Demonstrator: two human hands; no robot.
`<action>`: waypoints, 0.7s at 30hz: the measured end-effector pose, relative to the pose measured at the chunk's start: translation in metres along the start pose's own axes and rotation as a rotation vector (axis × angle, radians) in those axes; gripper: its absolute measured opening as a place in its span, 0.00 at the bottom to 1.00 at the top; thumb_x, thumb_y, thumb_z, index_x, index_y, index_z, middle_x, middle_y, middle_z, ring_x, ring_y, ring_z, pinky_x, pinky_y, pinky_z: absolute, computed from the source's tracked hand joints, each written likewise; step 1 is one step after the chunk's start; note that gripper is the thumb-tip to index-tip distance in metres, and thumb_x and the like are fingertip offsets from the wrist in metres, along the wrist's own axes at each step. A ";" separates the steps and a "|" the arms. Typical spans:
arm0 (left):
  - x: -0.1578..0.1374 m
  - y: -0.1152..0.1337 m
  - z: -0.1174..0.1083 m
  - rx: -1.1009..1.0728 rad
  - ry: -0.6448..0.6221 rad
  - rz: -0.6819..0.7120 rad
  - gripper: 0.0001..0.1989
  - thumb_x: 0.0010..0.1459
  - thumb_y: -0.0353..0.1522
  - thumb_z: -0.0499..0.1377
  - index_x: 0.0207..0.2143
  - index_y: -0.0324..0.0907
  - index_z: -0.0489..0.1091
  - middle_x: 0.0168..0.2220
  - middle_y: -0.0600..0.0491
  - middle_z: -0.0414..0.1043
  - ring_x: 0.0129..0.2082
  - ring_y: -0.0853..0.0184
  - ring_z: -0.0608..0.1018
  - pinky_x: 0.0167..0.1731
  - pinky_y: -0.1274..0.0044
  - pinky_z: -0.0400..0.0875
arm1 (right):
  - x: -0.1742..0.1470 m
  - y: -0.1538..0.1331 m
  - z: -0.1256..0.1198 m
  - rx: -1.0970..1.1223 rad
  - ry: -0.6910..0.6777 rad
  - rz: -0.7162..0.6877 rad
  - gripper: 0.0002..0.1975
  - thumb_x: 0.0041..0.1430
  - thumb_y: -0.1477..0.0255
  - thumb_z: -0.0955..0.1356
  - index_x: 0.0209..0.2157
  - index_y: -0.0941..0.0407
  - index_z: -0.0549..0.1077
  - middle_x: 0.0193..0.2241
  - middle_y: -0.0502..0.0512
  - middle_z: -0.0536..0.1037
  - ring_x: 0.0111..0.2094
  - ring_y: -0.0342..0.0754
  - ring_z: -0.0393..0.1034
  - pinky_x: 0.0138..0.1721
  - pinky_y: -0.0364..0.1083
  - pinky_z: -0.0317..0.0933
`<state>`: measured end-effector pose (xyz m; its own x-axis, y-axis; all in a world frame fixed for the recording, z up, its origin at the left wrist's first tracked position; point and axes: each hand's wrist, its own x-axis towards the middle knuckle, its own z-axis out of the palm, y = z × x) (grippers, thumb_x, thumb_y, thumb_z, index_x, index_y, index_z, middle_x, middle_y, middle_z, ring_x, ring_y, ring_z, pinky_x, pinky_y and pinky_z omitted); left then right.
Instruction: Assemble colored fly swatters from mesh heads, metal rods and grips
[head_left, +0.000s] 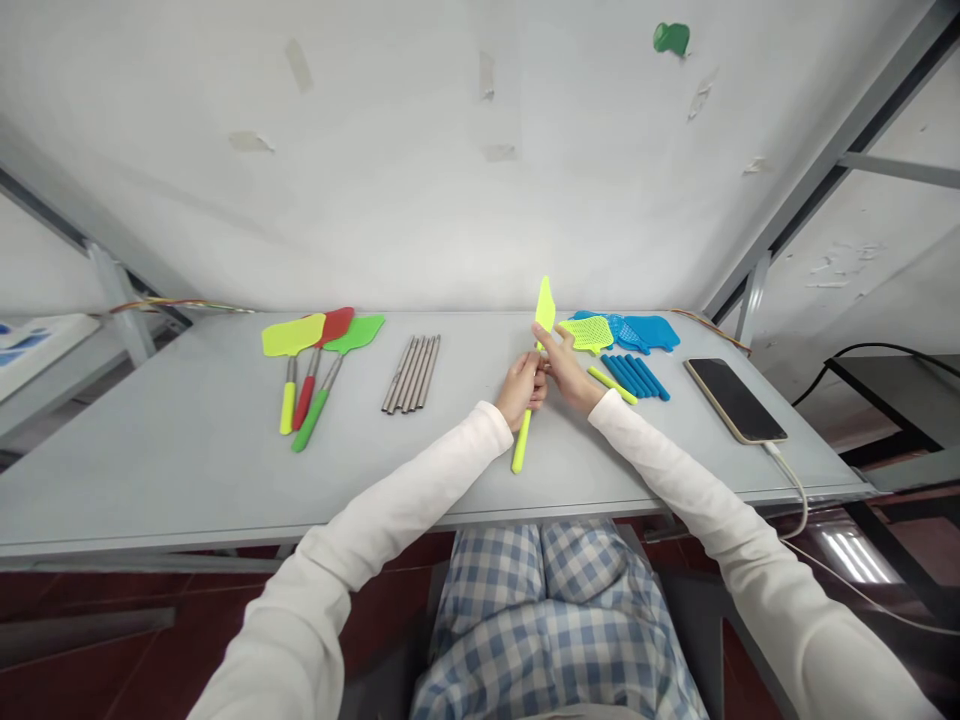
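Observation:
Between my hands is a yellow fly swatter (pixel 522 446), its handle pointing toward me and its head (pixel 546 306) standing edge-on at the top. My left hand (pixel 520 390) is closed round its middle, just above the handle. Higher up, my right hand (pixel 568 372) grips it at the base of the head; the fingers of both hands meet and hide the shaft there. Just right of my right hand lie a loose yellow swatter head (pixel 589 333), blue swatter heads (pixel 652 331), a yellow handle (pixel 612 385) and several blue handles (pixel 636 376).
Several metal telescopic rods (pixel 411 374) lie left of my hands. Farther left are three whole fly swatters, yellow (pixel 294 336), red (pixel 304 402) and green (pixel 311 420). A phone (pixel 735 400) with a white cable (pixel 795 482) lies on the grey table (pixel 187 440) at right. A wall rises behind.

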<state>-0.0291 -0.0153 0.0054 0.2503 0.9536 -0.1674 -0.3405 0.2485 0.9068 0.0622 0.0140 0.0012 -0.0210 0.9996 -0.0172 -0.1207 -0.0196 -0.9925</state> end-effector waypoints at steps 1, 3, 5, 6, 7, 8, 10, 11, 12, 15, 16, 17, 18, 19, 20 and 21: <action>0.000 -0.001 0.001 0.005 0.002 -0.004 0.15 0.62 0.41 0.50 0.27 0.44 0.52 0.16 0.66 0.43 0.09 0.81 0.48 0.11 0.86 0.37 | -0.001 0.000 0.000 -0.033 0.023 -0.018 0.30 0.50 0.49 0.69 0.50 0.50 0.61 0.32 0.47 0.72 0.30 0.43 0.68 0.34 0.43 0.65; -0.001 -0.002 0.002 0.008 0.003 0.001 0.15 0.63 0.41 0.50 0.27 0.44 0.52 0.15 0.66 0.43 0.09 0.81 0.48 0.11 0.86 0.37 | -0.001 0.001 -0.001 -0.077 0.029 -0.050 0.31 0.51 0.49 0.68 0.51 0.50 0.60 0.34 0.48 0.74 0.33 0.43 0.69 0.37 0.43 0.65; -0.002 -0.001 0.002 -0.005 0.005 0.025 0.16 0.63 0.42 0.50 0.27 0.44 0.51 0.16 0.66 0.42 0.09 0.81 0.48 0.11 0.86 0.38 | 0.001 0.002 -0.001 -0.090 -0.020 -0.111 0.27 0.53 0.48 0.66 0.48 0.50 0.64 0.35 0.50 0.75 0.35 0.44 0.70 0.39 0.44 0.65; -0.002 -0.001 0.002 -0.017 0.009 0.042 0.16 0.63 0.43 0.50 0.27 0.44 0.52 0.16 0.66 0.42 0.09 0.81 0.48 0.11 0.86 0.38 | 0.002 0.003 -0.002 -0.075 -0.055 -0.135 0.25 0.54 0.47 0.65 0.46 0.50 0.66 0.36 0.50 0.76 0.36 0.44 0.70 0.39 0.44 0.65; -0.002 0.000 0.002 -0.033 0.017 0.062 0.16 0.62 0.43 0.51 0.27 0.44 0.52 0.16 0.66 0.42 0.09 0.81 0.48 0.11 0.86 0.38 | 0.003 0.003 -0.002 -0.047 -0.094 -0.145 0.24 0.55 0.47 0.64 0.44 0.50 0.68 0.36 0.50 0.76 0.37 0.44 0.70 0.40 0.45 0.65; -0.003 0.001 0.002 -0.049 0.027 0.083 0.16 0.62 0.44 0.52 0.28 0.44 0.52 0.16 0.66 0.43 0.10 0.81 0.48 0.11 0.86 0.38 | 0.004 0.003 -0.002 -0.010 -0.136 -0.133 0.24 0.56 0.46 0.63 0.43 0.50 0.69 0.36 0.51 0.77 0.37 0.44 0.70 0.40 0.45 0.66; -0.003 0.003 0.002 -0.076 0.042 0.116 0.17 0.61 0.45 0.53 0.28 0.44 0.52 0.16 0.67 0.42 0.10 0.81 0.48 0.11 0.86 0.39 | 0.006 0.003 -0.002 0.068 -0.224 -0.050 0.27 0.56 0.44 0.61 0.44 0.51 0.72 0.35 0.52 0.77 0.38 0.46 0.71 0.39 0.46 0.66; -0.003 0.004 0.002 -0.083 0.047 0.126 0.17 0.60 0.45 0.54 0.28 0.44 0.53 0.16 0.67 0.42 0.10 0.81 0.47 0.11 0.86 0.38 | 0.007 0.002 -0.002 0.101 -0.267 0.007 0.28 0.56 0.44 0.61 0.44 0.51 0.72 0.34 0.52 0.77 0.38 0.47 0.71 0.39 0.46 0.67; -0.003 0.004 0.003 -0.086 0.049 0.132 0.18 0.60 0.46 0.54 0.28 0.44 0.53 0.16 0.67 0.41 0.10 0.81 0.47 0.11 0.86 0.38 | 0.008 0.002 -0.002 0.128 -0.303 0.062 0.29 0.55 0.44 0.61 0.45 0.52 0.73 0.33 0.53 0.77 0.38 0.47 0.71 0.39 0.47 0.67; -0.004 0.004 0.005 -0.085 0.036 0.139 0.19 0.58 0.47 0.55 0.28 0.44 0.53 0.16 0.67 0.41 0.10 0.82 0.47 0.11 0.86 0.39 | 0.010 0.001 -0.004 0.189 -0.362 0.162 0.29 0.56 0.44 0.61 0.45 0.52 0.73 0.31 0.53 0.77 0.39 0.49 0.72 0.39 0.48 0.68; -0.004 0.003 0.005 -0.084 0.027 0.140 0.19 0.58 0.47 0.55 0.28 0.44 0.53 0.16 0.67 0.42 0.10 0.82 0.47 0.11 0.86 0.39 | 0.011 0.000 -0.005 0.205 -0.369 0.170 0.29 0.56 0.44 0.61 0.45 0.52 0.73 0.31 0.53 0.77 0.39 0.49 0.72 0.39 0.48 0.68; -0.004 0.003 0.005 -0.083 0.017 0.141 0.19 0.58 0.48 0.55 0.28 0.44 0.53 0.16 0.67 0.42 0.10 0.82 0.47 0.11 0.86 0.39 | 0.012 0.000 -0.005 0.216 -0.369 0.170 0.29 0.56 0.44 0.61 0.45 0.53 0.73 0.31 0.53 0.76 0.39 0.49 0.72 0.38 0.48 0.68; -0.003 0.003 0.004 -0.083 0.008 0.141 0.19 0.58 0.47 0.55 0.28 0.44 0.54 0.16 0.67 0.43 0.10 0.82 0.47 0.11 0.86 0.39 | 0.012 -0.001 -0.006 0.223 -0.364 0.163 0.29 0.56 0.45 0.61 0.44 0.53 0.73 0.31 0.53 0.76 0.39 0.50 0.72 0.38 0.48 0.68; -0.002 0.002 0.003 -0.085 0.004 0.140 0.18 0.59 0.47 0.55 0.29 0.44 0.54 0.16 0.67 0.43 0.10 0.82 0.47 0.11 0.86 0.39 | 0.011 -0.002 -0.005 0.223 -0.353 0.152 0.28 0.56 0.45 0.61 0.44 0.53 0.72 0.31 0.54 0.76 0.39 0.50 0.72 0.38 0.48 0.68; -0.001 0.002 0.001 -0.085 0.002 0.138 0.18 0.59 0.47 0.54 0.29 0.44 0.54 0.15 0.67 0.43 0.10 0.81 0.47 0.10 0.86 0.39 | 0.011 -0.003 -0.004 0.220 -0.329 0.136 0.28 0.56 0.46 0.62 0.44 0.54 0.72 0.32 0.54 0.76 0.39 0.49 0.72 0.38 0.48 0.68; 0.001 0.001 -0.001 -0.084 0.003 0.136 0.17 0.60 0.46 0.54 0.28 0.44 0.54 0.15 0.67 0.43 0.10 0.81 0.47 0.10 0.86 0.39 | 0.010 -0.004 -0.003 0.215 -0.286 0.119 0.27 0.55 0.47 0.64 0.45 0.54 0.70 0.33 0.54 0.76 0.39 0.49 0.72 0.38 0.47 0.68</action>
<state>-0.0300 -0.0139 0.0061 0.1945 0.9798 -0.0464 -0.4459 0.1305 0.8855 0.0656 0.0237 0.0045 -0.3205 0.9449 -0.0660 -0.3056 -0.1691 -0.9370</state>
